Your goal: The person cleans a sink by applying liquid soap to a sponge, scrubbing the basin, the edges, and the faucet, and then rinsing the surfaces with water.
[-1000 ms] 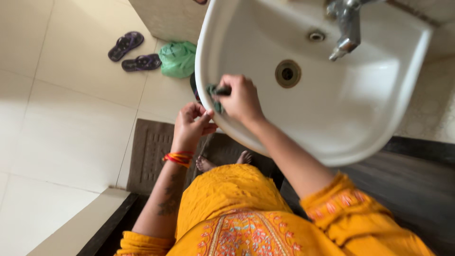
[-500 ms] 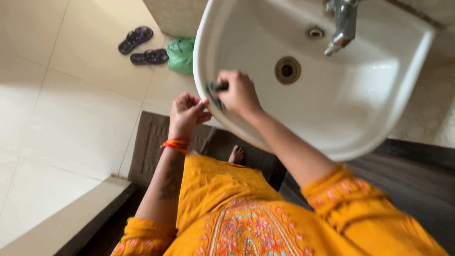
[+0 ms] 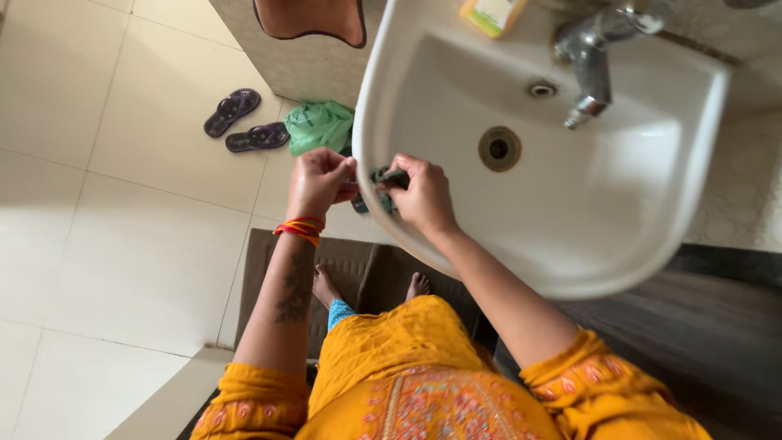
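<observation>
So, only the head view to go on, looking straight down. Right hand (image 3: 423,194) is closed around a dark green scrub pad (image 3: 389,178), pressing it on the near-left rim of the white sink (image 3: 570,236). Left hand (image 3: 319,181) sits just beside it at the sink's outer edge, fingers curled in and pinched together; it seems to touch the pad's left end, but I can't tell for sure if it's gripping it. Red and orange bangles (image 3: 299,229) on that wrist, plus a tattoo on the forearm.

Inside the sink, the drain (image 3: 498,148) is right of the hands, and the metal tap (image 3: 593,61) hangs over the far side. A yellow soap bar (image 3: 492,13) lies on the far ledge. Down on the tiled floor, a green plastic bag (image 3: 319,125) sits left of the sink, with a pair of purple slippers (image 3: 244,122) further left. Bare feet stand on a brown mat (image 3: 269,277) near me, under the orange tunic (image 3: 407,367).
</observation>
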